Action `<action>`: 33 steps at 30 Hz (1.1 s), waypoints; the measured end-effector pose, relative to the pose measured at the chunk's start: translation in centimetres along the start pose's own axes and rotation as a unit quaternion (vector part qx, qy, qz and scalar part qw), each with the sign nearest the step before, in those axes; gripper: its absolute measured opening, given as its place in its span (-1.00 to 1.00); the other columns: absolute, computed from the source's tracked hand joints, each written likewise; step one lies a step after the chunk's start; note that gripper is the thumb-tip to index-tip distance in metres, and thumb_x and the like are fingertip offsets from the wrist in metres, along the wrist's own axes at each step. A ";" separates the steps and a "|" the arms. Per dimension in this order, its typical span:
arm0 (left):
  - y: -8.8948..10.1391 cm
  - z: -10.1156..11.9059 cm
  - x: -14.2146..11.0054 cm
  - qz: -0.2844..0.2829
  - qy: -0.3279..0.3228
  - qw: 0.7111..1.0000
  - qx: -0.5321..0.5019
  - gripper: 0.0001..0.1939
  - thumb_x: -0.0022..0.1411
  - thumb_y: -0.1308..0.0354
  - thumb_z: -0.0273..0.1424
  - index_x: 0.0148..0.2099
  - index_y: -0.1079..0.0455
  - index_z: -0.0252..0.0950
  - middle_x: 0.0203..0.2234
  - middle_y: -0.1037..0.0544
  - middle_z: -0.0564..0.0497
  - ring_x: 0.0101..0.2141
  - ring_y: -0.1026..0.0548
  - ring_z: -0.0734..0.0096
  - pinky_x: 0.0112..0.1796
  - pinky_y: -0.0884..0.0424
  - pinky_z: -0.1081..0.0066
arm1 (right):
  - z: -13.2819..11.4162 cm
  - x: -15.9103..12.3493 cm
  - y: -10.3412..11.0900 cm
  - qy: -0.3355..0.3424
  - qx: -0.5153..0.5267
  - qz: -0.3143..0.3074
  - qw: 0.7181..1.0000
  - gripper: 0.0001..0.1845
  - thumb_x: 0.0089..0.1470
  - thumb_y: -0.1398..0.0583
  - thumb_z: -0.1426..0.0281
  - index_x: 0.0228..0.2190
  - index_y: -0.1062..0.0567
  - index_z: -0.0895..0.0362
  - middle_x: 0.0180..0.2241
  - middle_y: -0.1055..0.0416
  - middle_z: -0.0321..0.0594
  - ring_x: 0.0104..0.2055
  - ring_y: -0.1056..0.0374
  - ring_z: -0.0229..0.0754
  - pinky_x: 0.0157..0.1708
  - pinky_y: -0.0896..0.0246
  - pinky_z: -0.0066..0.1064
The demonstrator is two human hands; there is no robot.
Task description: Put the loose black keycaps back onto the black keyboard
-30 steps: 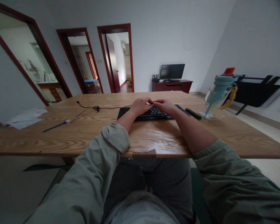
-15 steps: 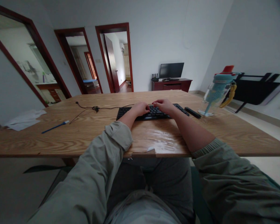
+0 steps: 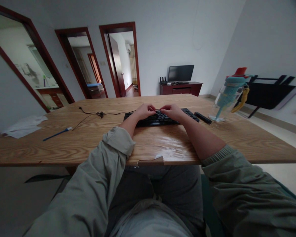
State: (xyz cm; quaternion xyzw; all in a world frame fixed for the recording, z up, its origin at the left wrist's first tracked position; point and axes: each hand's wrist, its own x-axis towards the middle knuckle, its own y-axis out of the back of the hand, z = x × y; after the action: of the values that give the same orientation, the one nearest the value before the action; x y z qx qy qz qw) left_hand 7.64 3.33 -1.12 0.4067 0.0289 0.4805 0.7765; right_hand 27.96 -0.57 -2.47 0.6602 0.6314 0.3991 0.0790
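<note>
A black keyboard (image 3: 187, 113) lies on the wooden table (image 3: 64, 144) straight ahead of me. Both of my hands rest on its middle keys. My left hand (image 3: 144, 112) has its fingers curled, the tips pointing right. Mirroring it, my right hand (image 3: 172, 112) is curled with the tips pointing left. The fingertips of the two hands nearly meet over the keys, pinched together. Whatever lies between them is too small to make out. The keyboard's cable (image 3: 98, 114) runs off to the left.
A black remote (image 3: 203, 118) and a teal water bottle (image 3: 228, 98) stand right of the keyboard. A blue pen (image 3: 56, 133) and white paper (image 3: 22, 126) lie at the left. A television (image 3: 181, 73) on a low cabinet and open doorways lie beyond the table.
My hands parted half a second ago, the left drawing back toward me. Now both have come together again over the middle keys. The view tilted slightly.
</note>
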 end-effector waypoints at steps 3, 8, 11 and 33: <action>0.4 0.2 -0.5 0.005 0.023 0.996 -0.087 -0.69 0.06 -0.27 -0.26 -0.20 -0.46 -0.36 -0.36 -0.57 -0.05 -0.39 -0.44 0.46 -0.39 -0.31 0.47 | -0.5 -0.3 -0.1 0.029 -0.006 0.007 1.000 -0.69 0.02 -0.19 0.29 -0.28 -0.60 0.23 -0.32 -0.56 -0.10 -0.31 -0.39 -0.17 -0.26 -0.25 -0.37; 0.2 0.6 -0.9 0.046 0.062 0.974 -0.214 -0.61 0.08 -0.26 -0.17 -0.12 -0.42 -0.31 -0.30 -0.55 -0.04 -0.39 -0.44 0.51 -0.46 -0.25 0.53 | -2.1 -0.9 -0.5 0.105 -0.010 0.058 0.993 -0.69 -0.02 -0.21 0.28 -0.27 -0.58 0.20 -0.37 -0.53 -0.16 -0.41 -0.34 -0.23 -0.34 -0.23 -0.41; -0.1 0.9 -0.9 0.042 0.073 0.963 -0.254 -0.61 0.05 -0.29 -0.18 -0.13 -0.42 -0.29 -0.31 -0.54 -0.02 -0.40 -0.44 0.54 -0.47 -0.25 0.53 | -2.8 -1.2 -0.6 0.117 -0.021 0.081 0.990 -0.71 -0.04 -0.21 0.27 -0.30 -0.56 0.19 -0.39 -0.52 -0.18 -0.44 -0.32 -0.25 -0.37 -0.21 -0.41; -0.6 1.8 -0.9 0.031 0.091 0.952 -0.291 -0.63 0.04 -0.31 -0.20 -0.14 -0.45 -0.30 -0.30 -0.54 -0.03 -0.44 -0.43 0.57 -0.49 -0.24 0.55 | -3.8 -1.4 -0.3 0.095 -0.026 0.122 0.988 -0.73 -0.01 -0.19 0.25 -0.39 -0.56 0.20 -0.43 -0.51 -0.15 -0.45 -0.31 -0.23 -0.38 -0.18 -0.39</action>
State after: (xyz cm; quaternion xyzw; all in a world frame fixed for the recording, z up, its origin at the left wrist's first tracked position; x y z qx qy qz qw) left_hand 8.32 1.42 -0.62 0.1185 -0.0543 0.5264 0.8402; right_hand 25.48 -3.31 -0.73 0.6893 0.5400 0.4827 -0.0140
